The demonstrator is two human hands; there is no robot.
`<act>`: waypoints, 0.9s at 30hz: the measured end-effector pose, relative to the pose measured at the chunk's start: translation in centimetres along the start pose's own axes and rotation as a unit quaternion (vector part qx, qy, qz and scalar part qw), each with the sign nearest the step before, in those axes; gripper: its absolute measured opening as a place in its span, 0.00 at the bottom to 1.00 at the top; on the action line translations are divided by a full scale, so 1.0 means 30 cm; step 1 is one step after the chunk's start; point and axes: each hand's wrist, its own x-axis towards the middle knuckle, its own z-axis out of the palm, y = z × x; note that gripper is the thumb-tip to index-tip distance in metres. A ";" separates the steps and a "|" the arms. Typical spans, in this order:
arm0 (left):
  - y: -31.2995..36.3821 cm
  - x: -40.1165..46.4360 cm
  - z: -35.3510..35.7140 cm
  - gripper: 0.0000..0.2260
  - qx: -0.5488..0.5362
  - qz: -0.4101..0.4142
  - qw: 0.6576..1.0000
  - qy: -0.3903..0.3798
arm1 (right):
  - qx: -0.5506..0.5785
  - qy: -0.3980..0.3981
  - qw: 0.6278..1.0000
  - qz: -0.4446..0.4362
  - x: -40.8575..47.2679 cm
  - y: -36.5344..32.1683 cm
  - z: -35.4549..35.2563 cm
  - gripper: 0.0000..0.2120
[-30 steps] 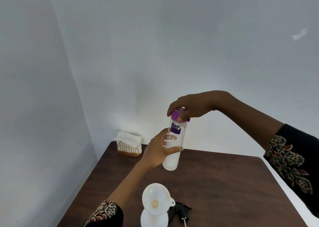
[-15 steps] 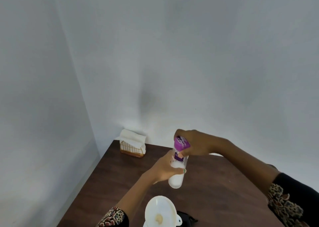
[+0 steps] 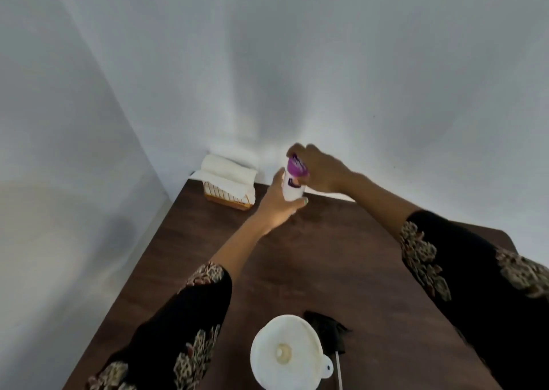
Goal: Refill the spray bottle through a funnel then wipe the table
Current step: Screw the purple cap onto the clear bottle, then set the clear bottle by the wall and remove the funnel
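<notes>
Spray bottle: only a sliver of its white body shows under the funnel [image 3: 286, 352] at the bottom edge of the head view, near the counter's front edge. Funnel is seated in what I take to be the bottle neck, mouth up, nothing pouring into it. The black trigger sprayer head [image 3: 328, 331] lies on the counter [image 3: 341, 256] just right of the funnel, dip tube trailing toward the frame bottom, so the bottle is open and ready.

Refill bottle [image 3: 292, 186], white with a purple label, is held up over the far part of the counter, well apart from the funnel. Left hand [image 3: 280, 204] wraps its lower body, grip clenched on it. Right hand [image 3: 319, 168] sits over the purple cap [image 3: 297, 167], fingers closed on it. Image is blurred there; can't tell whether the cap is seated, loose or already off the thread.

Tissue holder [image 3: 230, 186], a wire basket with white sheets, sits in the far left corner against the wall, untouched.

Step, my read: cap work on the refill bottle, either opening for the pour or closing after it; can't settle which. If opening, next move needs the cap off and parked, then the bottle brought back over the funnel and tipped slowly while the funnel stays centred. Wiping not started.
</notes>
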 end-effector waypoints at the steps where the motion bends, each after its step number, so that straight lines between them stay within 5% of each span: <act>1: -0.021 0.029 -0.006 0.40 0.008 -0.002 1.000 0.007 | 0.005 0.001 1.000 0.007 0.037 0.007 0.021 0.23; 9: -0.103 0.125 -0.022 0.43 -0.020 -0.036 0.999 0.015 | 0.016 0.058 0.998 0.028 0.144 0.029 0.106 0.27; 20: -0.112 0.081 -0.023 0.50 0.045 -0.032 0.998 0.000 | -0.008 0.008 0.998 0.059 0.110 0.035 0.102 0.47; 27: -0.097 -0.126 -0.075 0.44 0.000 -0.026 0.999 -0.022 | 0.045 0.092 0.992 0.072 -0.053 0.021 0.063 0.41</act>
